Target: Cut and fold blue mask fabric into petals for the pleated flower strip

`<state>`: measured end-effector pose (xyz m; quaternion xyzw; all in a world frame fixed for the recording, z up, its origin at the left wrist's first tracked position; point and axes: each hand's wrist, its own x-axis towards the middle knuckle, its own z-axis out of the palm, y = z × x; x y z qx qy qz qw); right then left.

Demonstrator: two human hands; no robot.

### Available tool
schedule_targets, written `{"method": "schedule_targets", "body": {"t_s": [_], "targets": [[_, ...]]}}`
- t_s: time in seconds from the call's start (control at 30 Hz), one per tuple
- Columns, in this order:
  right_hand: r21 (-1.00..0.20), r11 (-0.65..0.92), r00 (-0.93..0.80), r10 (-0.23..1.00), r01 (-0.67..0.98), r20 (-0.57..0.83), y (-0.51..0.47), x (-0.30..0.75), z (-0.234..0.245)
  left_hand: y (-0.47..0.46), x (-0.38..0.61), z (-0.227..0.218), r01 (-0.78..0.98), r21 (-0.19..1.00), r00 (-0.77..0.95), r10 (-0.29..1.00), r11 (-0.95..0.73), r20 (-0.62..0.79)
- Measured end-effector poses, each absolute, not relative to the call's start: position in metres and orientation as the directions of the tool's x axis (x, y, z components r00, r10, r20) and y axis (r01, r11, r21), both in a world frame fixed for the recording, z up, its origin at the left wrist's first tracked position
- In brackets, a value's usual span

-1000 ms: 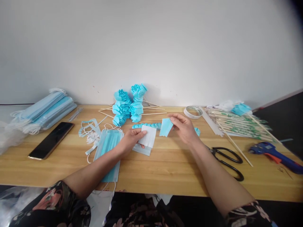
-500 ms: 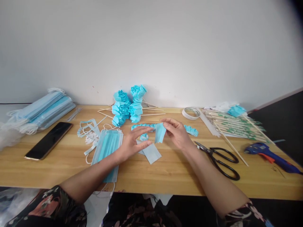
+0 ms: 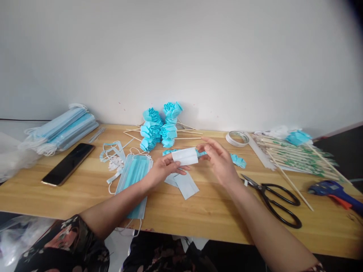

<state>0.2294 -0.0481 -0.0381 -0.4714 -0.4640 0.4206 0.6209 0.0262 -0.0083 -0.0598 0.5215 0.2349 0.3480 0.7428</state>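
Note:
My left hand (image 3: 168, 165) grips a white rectangular piece of mask fabric (image 3: 185, 156), thumb on the near side and fingers behind. Just right of the piece, my right hand (image 3: 219, 160) is open, with its fingers apart and slightly bent. Below the hands, pale blue-grey cut pieces (image 3: 187, 186) lie overlapping on the table. A row of folded blue pieces (image 3: 238, 161) runs behind the hands and is partly hidden by them. To the left of my left forearm are pleated blue face masks (image 3: 135, 172), partly covered by the arm.
Blue flowers on sticks (image 3: 151, 130) lie against the wall. A phone (image 3: 68, 164) and a mask stack (image 3: 64, 130) are at left. Rightward are a tape roll (image 3: 237, 139), wooden sticks (image 3: 297, 155), black scissors (image 3: 272, 196) and a blue glue gun (image 3: 334, 190).
The fabric piece has passed from my right hand to my left and now shows its white side. My right hand has let go. The camera view has shifted slightly left.

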Motion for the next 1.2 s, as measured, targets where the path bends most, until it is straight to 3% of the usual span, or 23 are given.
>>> {"method": "schedule_targets", "body": {"t_s": [0.07,0.23,0.4,0.53,0.7,0.93,1.1,1.2], "targets": [[-0.98,0.199,0.186,0.963,0.001,0.196,-0.047,0.23,-0.04,-0.009,0.026,-0.058,-0.259,0.938,0.651,0.759,0.229,-0.005],[-0.935,0.245,-0.085,0.969,0.258,0.231,-0.054,0.225,-0.038,-0.011,0.025,-0.052,-0.107,0.979,0.698,0.714,0.172,-0.049],[-0.879,0.232,-0.094,0.973,0.418,0.212,-0.061,0.22,-0.034,-0.011,0.026,-0.051,0.006,0.994,0.74,0.667,0.113,-0.08],[-0.94,0.173,-0.044,0.985,0.295,0.168,-0.059,0.22,-0.035,-0.009,0.025,-0.051,0.033,0.997,0.598,0.797,0.074,-0.079],[-0.986,0.09,-0.09,0.993,0.141,0.077,-0.056,0.217,-0.041,-0.006,0.024,-0.051,-0.109,0.993,0.447,0.894,0.05,0.005],[-0.998,0.02,-0.08,0.997,-0.065,0.025,-0.055,0.214,-0.042,-0.009,0.025,-0.05,-0.115,0.989,0.507,0.862,0.094,-0.023],[-0.996,-0.013,-0.117,0.993,-0.094,-0.002,-0.054,0.216,-0.042,-0.008,0.025,-0.055,-0.052,0.998,0.515,0.857,0.037,-0.005],[-0.999,-0.009,-0.147,0.989,-0.053,-0.001,-0.055,0.214,-0.045,-0.011,0.025,-0.055,0.037,0.996,0.534,0.844,-0.078,0.046]]}}
